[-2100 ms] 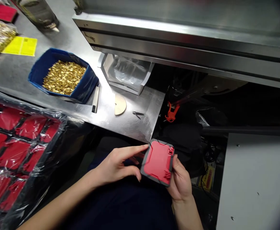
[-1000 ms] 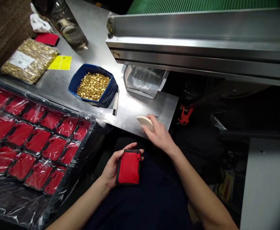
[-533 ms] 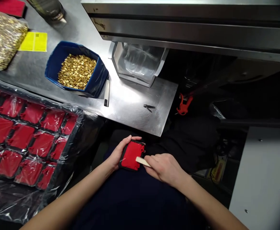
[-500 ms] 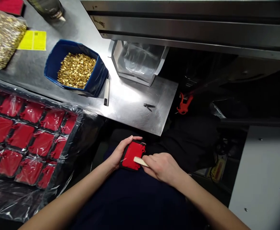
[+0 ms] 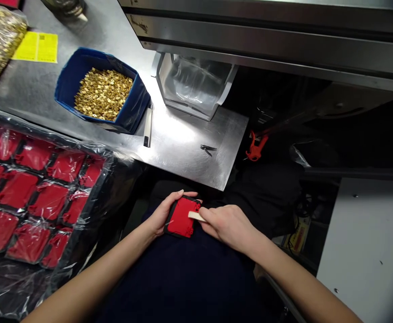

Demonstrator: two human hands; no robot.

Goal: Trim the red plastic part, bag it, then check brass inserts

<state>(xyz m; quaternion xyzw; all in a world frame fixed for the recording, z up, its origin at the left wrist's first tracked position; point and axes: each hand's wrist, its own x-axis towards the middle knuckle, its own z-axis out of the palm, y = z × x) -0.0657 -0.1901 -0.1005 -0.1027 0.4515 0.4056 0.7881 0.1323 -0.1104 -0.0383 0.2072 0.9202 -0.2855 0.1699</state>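
My left hand [image 5: 164,213] is wrapped round the left edge of a flat red plastic part with a black border [image 5: 180,218], held above my lap. The part has small raised bits along its right side. In my right hand [image 5: 221,223] is a cream-coloured flat stick [image 5: 196,216], gripped between thumb and fingers. The stick's blunt end lies over the right side of the red part; whether it touches the surface I cannot tell. The rest of the stick is hidden inside my fist.
A blue bin of small brass pieces [image 5: 59,89], a light-handled cutter [image 5: 148,128], small pliers [image 5: 208,148] and a grey bin with clear bags [image 5: 213,112] stand on the metal table. Wrapped red parts [image 5: 48,200] fill a plastic-lined box at left. An orange clamp [image 5: 256,146] sits beyond the table's corner.
The stick's end has moved slightly up along the red part's right side. The view has shifted a little, and both hands keep their hold.
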